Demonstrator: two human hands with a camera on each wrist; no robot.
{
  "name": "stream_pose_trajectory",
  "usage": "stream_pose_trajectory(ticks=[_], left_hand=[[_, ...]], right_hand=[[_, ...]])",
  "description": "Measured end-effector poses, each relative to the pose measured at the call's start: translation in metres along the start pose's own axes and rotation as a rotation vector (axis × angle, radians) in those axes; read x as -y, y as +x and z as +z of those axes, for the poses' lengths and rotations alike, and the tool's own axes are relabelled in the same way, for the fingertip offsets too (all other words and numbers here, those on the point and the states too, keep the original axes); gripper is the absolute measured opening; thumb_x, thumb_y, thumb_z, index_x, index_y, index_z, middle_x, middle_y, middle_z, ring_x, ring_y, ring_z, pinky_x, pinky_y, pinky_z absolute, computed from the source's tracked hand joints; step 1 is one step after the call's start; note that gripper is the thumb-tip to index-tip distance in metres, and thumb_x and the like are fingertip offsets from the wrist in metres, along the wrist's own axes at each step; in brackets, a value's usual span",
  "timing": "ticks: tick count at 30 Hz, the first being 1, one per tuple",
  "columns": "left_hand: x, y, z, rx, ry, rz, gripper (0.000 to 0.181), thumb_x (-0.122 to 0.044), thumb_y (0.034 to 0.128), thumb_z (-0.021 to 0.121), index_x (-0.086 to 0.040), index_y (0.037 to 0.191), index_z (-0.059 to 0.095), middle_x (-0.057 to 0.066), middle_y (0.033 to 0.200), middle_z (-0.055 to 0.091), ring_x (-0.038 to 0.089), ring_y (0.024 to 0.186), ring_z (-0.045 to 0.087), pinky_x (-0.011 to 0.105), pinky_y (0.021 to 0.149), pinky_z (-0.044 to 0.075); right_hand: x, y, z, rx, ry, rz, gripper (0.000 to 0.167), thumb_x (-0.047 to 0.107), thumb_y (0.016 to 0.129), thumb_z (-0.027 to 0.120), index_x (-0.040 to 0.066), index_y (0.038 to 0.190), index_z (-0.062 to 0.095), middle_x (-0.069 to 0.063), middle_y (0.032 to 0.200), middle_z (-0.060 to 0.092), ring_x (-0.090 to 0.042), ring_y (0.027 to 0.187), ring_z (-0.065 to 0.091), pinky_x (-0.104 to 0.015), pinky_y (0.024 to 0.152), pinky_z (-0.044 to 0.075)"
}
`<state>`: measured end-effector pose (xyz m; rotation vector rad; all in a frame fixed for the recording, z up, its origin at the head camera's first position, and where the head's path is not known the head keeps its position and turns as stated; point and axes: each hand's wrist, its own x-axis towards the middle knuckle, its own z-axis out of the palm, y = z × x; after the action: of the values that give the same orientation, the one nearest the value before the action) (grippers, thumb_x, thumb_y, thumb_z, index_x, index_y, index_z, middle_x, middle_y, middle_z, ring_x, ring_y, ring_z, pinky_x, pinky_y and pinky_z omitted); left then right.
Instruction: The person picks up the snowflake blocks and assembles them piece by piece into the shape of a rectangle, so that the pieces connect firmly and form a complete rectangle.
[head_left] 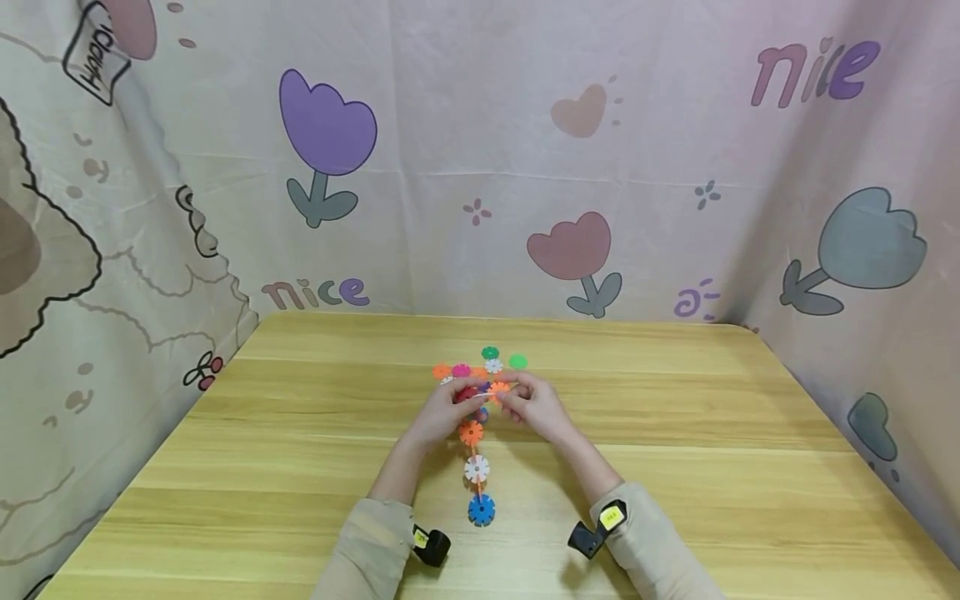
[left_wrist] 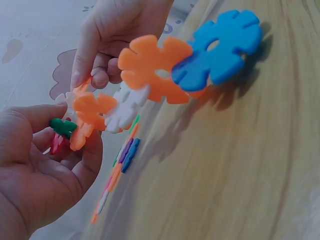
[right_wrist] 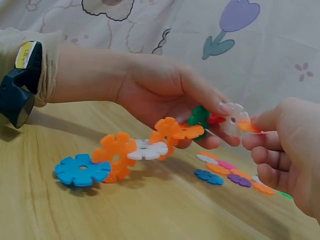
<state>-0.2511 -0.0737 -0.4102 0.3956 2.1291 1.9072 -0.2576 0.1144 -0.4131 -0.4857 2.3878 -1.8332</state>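
A chain of slotted plastic snowflake discs runs toward me, with a blue disc [right_wrist: 82, 169] at its near end, low over the wood. Beyond it come an orange disc [right_wrist: 115, 157], a white disc [right_wrist: 147, 149] and more orange ones. My left hand [head_left: 442, 412] holds the far end of the chain, its fingers around a green disc [right_wrist: 199, 115], a red one and a white disc [right_wrist: 234, 119]. Facing it, my right hand [head_left: 540, 406] pinches an orange disc [right_wrist: 248, 126] between thumb and finger. That disc meets the white one's edge; how deep it sits is unclear.
Loose discs lie flat behind my hands, among them a dark green disc [head_left: 490, 352], a light green disc [head_left: 518, 362] and a pink disc [head_left: 461, 370]. The wooden table [head_left: 712, 500] reaches back to a printed curtain [head_left: 465, 125].
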Motion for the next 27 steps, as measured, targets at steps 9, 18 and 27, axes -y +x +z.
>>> stream_pose_trajectory(ticks=[9,18,27], left_hand=[[0.002,0.0,-0.002,-0.02,-0.031,-0.007,0.039,-0.017,0.0926,0.058,0.001,0.126,0.052,0.02,0.088,0.06,0.023,0.075,0.063,0.024,0.067,0.048],[0.002,-0.002,-0.004,-0.038,-0.003,-0.013,0.039,-0.02,0.0931,0.057,-0.001,0.127,0.052,0.024,0.099,0.058,0.024,0.078,0.061,0.022,0.064,0.046],[0.002,-0.002,-0.007,-0.027,-0.024,-0.001,0.035,-0.014,0.0959,0.051,0.004,0.126,0.05,0.026,0.112,0.057,0.018,0.076,0.06,0.021,0.066,0.047]], right_hand=[[0.006,-0.003,-0.012,-0.055,0.095,0.025,0.029,0.0,0.09,0.055,-0.013,0.116,0.053,-0.023,0.079,0.06,-0.029,0.066,0.056,-0.028,0.056,0.048],[-0.02,0.013,-0.031,-0.182,0.08,0.06,0.032,0.001,0.087,0.06,-0.012,0.116,0.054,-0.026,0.096,0.06,-0.031,0.078,0.058,-0.032,0.065,0.051],[-0.032,0.038,-0.04,-0.29,-0.097,0.135,0.032,0.007,0.088,0.062,-0.006,0.117,0.057,-0.016,0.103,0.06,-0.023,0.092,0.056,-0.029,0.076,0.047]])
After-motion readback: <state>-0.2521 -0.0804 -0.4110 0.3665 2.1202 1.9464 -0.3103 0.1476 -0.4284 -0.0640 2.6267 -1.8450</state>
